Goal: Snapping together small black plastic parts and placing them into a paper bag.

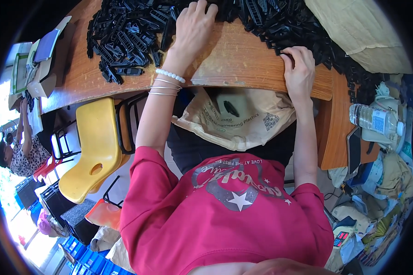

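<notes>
My left hand [196, 28], with a white bead bracelet and metal bangles at the wrist, reaches to the far side of the table. Its fingers are curled down among black plastic parts, and whatever they hold is hidden. At the edge of the right-hand pile [303, 25], my right hand [301, 68] has thumb and forefinger closed at a small black part. Between my forearms, a brown paper bag [195, 117] gapes below the table edge. One black plastic part [231, 108] shows against the bag's mouth; whether it is falling or resting there I cannot tell.
Another pile of black parts [128, 39] covers the table's left. A large paper sack [362, 32] lies at the far right, near a plastic bottle [376, 120] and a phone [354, 149]. A yellow chair [96, 133] stands left; another person [25, 153] sits beyond.
</notes>
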Demonstrator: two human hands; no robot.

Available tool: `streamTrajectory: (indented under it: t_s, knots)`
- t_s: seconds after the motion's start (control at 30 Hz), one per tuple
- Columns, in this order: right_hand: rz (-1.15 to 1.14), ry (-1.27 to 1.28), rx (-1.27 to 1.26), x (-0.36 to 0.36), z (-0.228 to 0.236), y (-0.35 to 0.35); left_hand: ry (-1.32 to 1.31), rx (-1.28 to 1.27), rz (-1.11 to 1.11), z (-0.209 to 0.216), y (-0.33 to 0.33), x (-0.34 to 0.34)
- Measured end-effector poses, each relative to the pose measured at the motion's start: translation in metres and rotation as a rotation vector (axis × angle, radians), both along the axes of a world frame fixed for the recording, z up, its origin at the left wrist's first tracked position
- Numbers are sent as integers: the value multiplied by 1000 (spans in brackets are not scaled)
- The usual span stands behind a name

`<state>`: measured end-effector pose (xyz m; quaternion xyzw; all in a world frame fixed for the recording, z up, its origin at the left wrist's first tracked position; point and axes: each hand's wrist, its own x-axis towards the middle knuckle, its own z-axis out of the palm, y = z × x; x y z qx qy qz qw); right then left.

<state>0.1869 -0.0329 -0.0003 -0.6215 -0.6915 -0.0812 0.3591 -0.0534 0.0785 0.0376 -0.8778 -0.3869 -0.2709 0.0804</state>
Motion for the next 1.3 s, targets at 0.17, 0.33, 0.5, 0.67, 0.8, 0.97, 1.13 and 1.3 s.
streamTrajectory:
  t_s: [0.17, 0.33, 0.5, 0.67, 0.8, 0.97, 1.13, 1.3]
  knots:
    - [44, -7, 24, -6, 4, -6, -134, 153, -186, -21, 31, -5]
    - [129, 557, -111, -26, 11, -20, 212, 222, -153, -14, 35, -12]
    - [186, 1158, -288, -36, 15, -25, 99, -48, -170, -15, 14, -17]
    - [123, 1102, -344, -33, 8, -24, -77, -332, -298, -9, -44, -4]
    - [56, 895, -364, -43, 8, -23, -175, -328, -342, -16, -64, 4]
    - [131, 801, -294, -37, 2, -22, -231, -447, -376, -17, -73, -1]
    - [314, 613, -364, -39, 20, -22, -301, -427, -299, -25, -70, -15]
    - [318, 585, -404, -31, 12, -22, -325, -468, -319, -28, -67, -15]
